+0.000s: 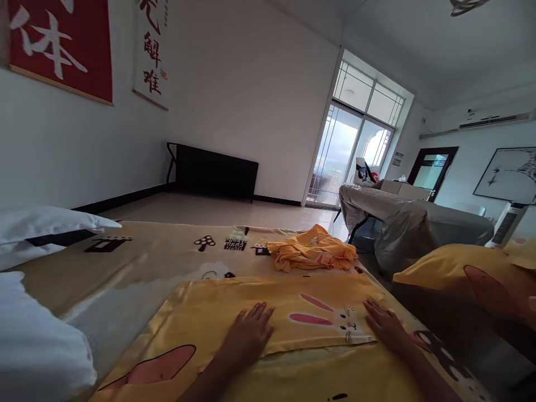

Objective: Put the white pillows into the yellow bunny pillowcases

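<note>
A yellow pillowcase [288, 290] with a white rabbit face and pink ears lies flat and partly folded in front of me. My left hand [250, 330] rests on it left of the rabbit's ears, palm down with the fingers stretched out. Just right of the rabbit's face, my right hand [386, 326] lies flat near the cloth's right end, fingers extended. Under and nearer than this piece spreads more yellow cloth [326, 374], with a pink ear shape at left. Beyond it sits a crumpled orange-yellow cloth [312, 251].
A patterned beige bedsheet [159, 251] covers the bed. White pillows [37, 335] lie at the left edge. At right is a yellow pillow [456, 273], and behind it stands plastic-covered furniture [431, 223]. A black folded frame [215, 170] leans by the far wall.
</note>
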Action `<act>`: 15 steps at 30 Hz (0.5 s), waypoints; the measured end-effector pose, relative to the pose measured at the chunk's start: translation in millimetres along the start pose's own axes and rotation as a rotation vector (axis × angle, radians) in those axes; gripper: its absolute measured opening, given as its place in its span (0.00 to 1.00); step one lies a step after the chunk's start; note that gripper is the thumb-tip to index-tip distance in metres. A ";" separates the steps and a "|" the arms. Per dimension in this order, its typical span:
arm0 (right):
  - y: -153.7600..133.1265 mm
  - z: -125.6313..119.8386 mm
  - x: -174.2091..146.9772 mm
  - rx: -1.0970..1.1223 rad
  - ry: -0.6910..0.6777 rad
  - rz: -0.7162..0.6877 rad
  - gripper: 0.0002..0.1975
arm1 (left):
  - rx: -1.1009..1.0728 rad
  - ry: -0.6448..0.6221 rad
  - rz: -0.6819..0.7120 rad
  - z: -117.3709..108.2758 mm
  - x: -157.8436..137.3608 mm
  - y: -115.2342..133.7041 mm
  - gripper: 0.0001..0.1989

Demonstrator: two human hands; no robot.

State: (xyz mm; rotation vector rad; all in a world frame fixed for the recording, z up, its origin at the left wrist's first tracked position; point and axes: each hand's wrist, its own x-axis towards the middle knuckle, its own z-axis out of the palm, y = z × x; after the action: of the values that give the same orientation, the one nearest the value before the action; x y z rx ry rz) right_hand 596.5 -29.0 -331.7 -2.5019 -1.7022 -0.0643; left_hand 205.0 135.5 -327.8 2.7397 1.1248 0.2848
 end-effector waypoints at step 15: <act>13.3 -5.4 6.0 0.128 0.060 -0.013 0.24 | 0.134 0.150 0.601 32.7 -28.2 82.0 0.22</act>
State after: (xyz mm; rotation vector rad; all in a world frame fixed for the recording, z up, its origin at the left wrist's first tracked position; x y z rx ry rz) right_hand 611.3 -28.9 -326.7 -2.3735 -1.6449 -0.0298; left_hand 248.5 55.3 -344.2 3.1604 0.3196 0.5079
